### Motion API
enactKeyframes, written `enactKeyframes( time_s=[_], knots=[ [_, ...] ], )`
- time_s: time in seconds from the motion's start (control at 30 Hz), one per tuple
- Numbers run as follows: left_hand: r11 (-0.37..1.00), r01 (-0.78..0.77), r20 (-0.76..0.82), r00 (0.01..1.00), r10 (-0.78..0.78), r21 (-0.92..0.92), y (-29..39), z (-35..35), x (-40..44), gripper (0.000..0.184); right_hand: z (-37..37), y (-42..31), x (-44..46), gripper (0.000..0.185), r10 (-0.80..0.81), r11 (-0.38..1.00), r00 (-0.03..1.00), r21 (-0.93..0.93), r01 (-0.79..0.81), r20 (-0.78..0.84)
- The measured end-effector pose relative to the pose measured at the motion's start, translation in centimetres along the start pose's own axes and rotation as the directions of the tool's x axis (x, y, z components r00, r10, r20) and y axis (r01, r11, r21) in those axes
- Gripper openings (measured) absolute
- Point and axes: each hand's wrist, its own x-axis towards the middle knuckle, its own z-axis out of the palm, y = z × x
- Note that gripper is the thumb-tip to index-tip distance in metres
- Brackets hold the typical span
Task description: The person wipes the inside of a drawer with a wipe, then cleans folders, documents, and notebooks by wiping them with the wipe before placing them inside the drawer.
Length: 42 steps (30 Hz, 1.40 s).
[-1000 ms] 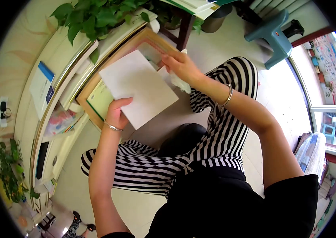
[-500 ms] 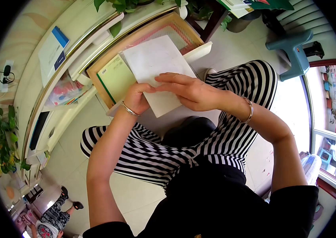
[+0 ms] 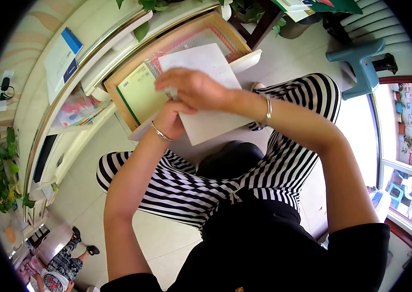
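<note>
My left hand (image 3: pixel 171 120) is closed on the left edge of a white sheet or thin stack of paper (image 3: pixel 208 124), thumb on top. The paper is tilted over the front of an open wooden drawer (image 3: pixel 118 104). My right hand (image 3: pixel 193 88) is above the paper and just over my left hand, its fingers smeared by motion, so its grip is unclear. Inside the drawer, left of the paper, lies a pale green booklet (image 3: pixel 142 90) with a dark green spine. Behind the paper is a clear plastic sleeve with a red pattern (image 3: pixel 198 41).
A white curved desk (image 3: pixel 89 58) carries a blue-and-white booklet (image 3: pixel 64 63). Its open shelf holds a plastic bag (image 3: pixel 77 109) and pencils. A blue stool (image 3: pixel 361 65) stands at right. Another person (image 3: pixel 64 265) is at lower left. A black round seat (image 3: pixel 230 160) is between my knees.
My right hand has moved left across the paper, from its middle to above my left hand. My left hand stays on the paper's edge, and the paper has barely shifted.
</note>
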Motion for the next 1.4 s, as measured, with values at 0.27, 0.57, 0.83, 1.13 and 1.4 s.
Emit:
enactKeyframes(
  time_s=[0.27,0.57,0.83,1.13,1.4],
  knots=[
    [0.990,0.036,0.018,0.999,-0.038,0.133,-0.2,1.1,-0.2,0.050,-1.9,4.8,1.5,0.039,0.232,0.968,0.968,-0.077,-0.240,-0.099],
    [0.998,-0.047,-0.074,0.996,0.050,0.047,0.1,0.4,0.8,0.052,-3.9,-2.0,-6.6,0.040,0.240,0.970,0.967,-0.021,-0.242,-0.081],
    [0.995,-0.005,-0.025,1.000,0.007,0.104,0.1,0.2,0.4,0.053,-4.6,-4.0,-6.1,0.038,0.268,0.957,0.963,0.120,-0.262,-0.036],
    [0.989,-0.057,-0.016,0.998,0.060,0.139,0.4,-0.8,-0.7,0.053,-5.4,4.0,-2.4,0.035,0.215,0.974,0.970,-0.049,-0.222,-0.115],
    [0.986,-0.136,-0.020,0.990,0.139,0.092,1.0,-0.5,-0.9,0.057,-4.2,-5.2,-8.0,0.030,0.151,0.987,0.987,0.036,-0.154,0.063]
  ],
)
